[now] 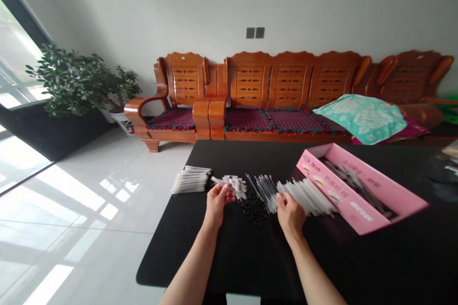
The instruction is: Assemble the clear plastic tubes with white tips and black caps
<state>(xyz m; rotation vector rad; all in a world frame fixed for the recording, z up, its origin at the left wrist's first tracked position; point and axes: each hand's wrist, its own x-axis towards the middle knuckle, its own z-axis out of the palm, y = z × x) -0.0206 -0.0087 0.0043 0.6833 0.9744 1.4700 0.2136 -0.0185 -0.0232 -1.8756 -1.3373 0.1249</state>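
My left hand (216, 204) is closed in a pinch at the near left side of a heap of short white pieces (238, 185), with a small white piece between its fingertips. On the translucent tubes (309, 196), my right hand (291, 214) rests with thumb and fingers pressed together; what they grip, if anything, is hidden. Between the hands lie a scatter of small black caps (255, 210) and a row of thin grey rods (265, 191). Left of the white heap is a neat stack of white sticks with dark ends (191, 181).
A long pink box (368, 200) holding dark slender items stands on the black table (222, 257), right of the tubes. Behind the table is a wooden sofa (211, 116) with a turquoise cloth (365, 116) on it. A potted plant (80, 78) stands at left.
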